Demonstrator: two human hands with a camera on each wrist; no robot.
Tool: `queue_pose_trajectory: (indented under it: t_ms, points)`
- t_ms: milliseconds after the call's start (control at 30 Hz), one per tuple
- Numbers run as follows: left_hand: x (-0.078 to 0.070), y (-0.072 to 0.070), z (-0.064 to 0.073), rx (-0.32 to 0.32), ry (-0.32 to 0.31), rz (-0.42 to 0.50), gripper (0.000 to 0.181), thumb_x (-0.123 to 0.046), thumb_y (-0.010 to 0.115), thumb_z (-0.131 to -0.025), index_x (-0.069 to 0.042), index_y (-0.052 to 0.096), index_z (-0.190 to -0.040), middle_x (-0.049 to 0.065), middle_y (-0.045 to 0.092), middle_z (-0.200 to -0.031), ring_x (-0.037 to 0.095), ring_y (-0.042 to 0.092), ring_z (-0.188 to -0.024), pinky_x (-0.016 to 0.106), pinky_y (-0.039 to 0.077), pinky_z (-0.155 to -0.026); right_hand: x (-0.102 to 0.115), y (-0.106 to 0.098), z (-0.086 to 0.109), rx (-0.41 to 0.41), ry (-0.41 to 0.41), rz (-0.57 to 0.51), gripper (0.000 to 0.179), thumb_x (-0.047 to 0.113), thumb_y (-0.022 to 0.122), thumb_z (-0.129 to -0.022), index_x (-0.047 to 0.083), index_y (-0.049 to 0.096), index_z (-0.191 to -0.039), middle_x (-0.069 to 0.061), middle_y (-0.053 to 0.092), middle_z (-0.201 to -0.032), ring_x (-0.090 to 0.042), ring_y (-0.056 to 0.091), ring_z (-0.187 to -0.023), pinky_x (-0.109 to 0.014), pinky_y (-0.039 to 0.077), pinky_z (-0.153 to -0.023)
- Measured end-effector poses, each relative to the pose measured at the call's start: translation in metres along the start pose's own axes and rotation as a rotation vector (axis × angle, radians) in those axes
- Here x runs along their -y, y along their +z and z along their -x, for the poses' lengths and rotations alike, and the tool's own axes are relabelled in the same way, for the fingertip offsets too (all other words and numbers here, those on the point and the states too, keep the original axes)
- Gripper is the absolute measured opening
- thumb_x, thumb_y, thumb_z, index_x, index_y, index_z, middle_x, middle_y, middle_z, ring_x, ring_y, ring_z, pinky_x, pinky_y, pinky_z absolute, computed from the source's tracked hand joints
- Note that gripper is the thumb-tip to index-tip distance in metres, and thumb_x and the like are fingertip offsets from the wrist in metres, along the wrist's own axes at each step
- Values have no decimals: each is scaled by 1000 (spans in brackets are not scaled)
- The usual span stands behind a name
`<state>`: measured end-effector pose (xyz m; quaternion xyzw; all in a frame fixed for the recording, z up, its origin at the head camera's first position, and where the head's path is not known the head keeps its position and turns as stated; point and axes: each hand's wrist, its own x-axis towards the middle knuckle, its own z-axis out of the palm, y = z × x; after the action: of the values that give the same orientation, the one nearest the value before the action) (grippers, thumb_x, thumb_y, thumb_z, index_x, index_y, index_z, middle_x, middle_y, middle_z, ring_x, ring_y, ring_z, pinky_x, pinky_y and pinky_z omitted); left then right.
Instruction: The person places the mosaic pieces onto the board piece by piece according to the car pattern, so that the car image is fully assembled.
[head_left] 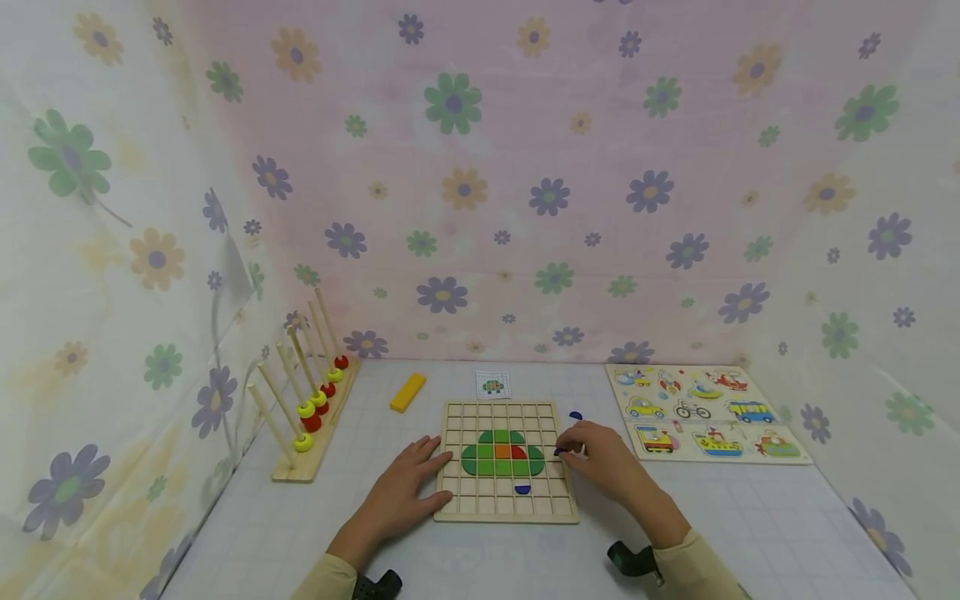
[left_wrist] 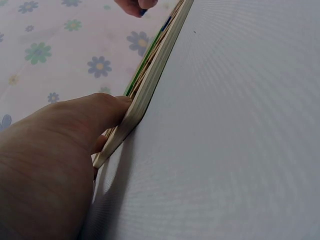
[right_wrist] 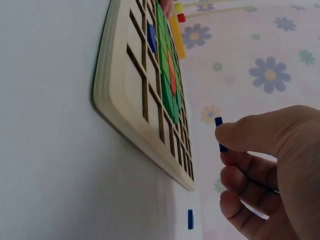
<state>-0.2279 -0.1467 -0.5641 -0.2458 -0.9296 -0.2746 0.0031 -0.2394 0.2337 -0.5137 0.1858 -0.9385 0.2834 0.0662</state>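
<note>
A wooden grid board lies on the table, with green pieces, an orange piece and a red piece set together in its middle cells. One blue half-round piece sits in a cell lower down. My left hand rests against the board's left edge, its thumb on the rim in the left wrist view. Just over the right edge, my right hand pinches another small blue piece between thumb and index finger. A third blue piece lies on the table beyond that hand.
Behind the board lie a small pattern card and a yellow bar. To the left stands a wooden peg rack with red and yellow beads. A vehicle picture puzzle lies at the right. Flowered cloth encloses the table.
</note>
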Motion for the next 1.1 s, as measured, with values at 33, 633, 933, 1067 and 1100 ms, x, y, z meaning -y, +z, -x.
queue_pose_trajectory:
  t_ms: [33, 633, 933, 1067, 1100]
  points:
    - [0, 0, 0, 1, -1, -1, 66, -52, 73, -100, -18, 62, -156, 8, 43, -170, 36, 32, -160, 63, 31, -125, 2, 1, 0, 4, 1, -3, 17, 5, 86, -91, 17, 82, -103, 16, 65, -94, -7, 60, -87, -30, 57, -76]
    - [-1, -1, 1, 11, -5, 16, 68, -53, 74, -100, -17, 62, -156, 9, 42, -171, 37, 31, -160, 65, 31, -125, 29, 20, -2, 81, -91, -40, 15, 9, 85, -94, 21, 81, -103, 17, 66, -100, -5, 61, -91, -30, 60, -82]
    - [0, 0, 1, 10, -1, 17, 68, -54, 73, -100, -17, 62, -156, 9, 42, -171, 37, 31, -160, 65, 31, -125, 38, 23, -1, 97, -130, -51, 15, 8, 87, -92, 16, 82, -103, 15, 66, -98, -4, 62, -89, -30, 61, -82]
    - [1, 0, 0, 5, 3, 23, 68, -55, 73, -100, -17, 62, -156, 9, 42, -171, 37, 31, -160, 66, 31, -124, 40, 27, -2, 129, -110, -56, 13, 11, 86, -93, 18, 82, -104, 17, 65, -97, -4, 61, -89, -31, 59, -83]
    - [1, 1, 0, 5, 3, 23, 69, -55, 73, -100, -18, 62, -156, 9, 42, -171, 37, 31, -160, 66, 31, -124, 40, 29, -2, 138, -110, -62, 13, 12, 86, -94, 18, 82, -104, 16, 66, -98, -4, 61, -89, -31, 59, -83]
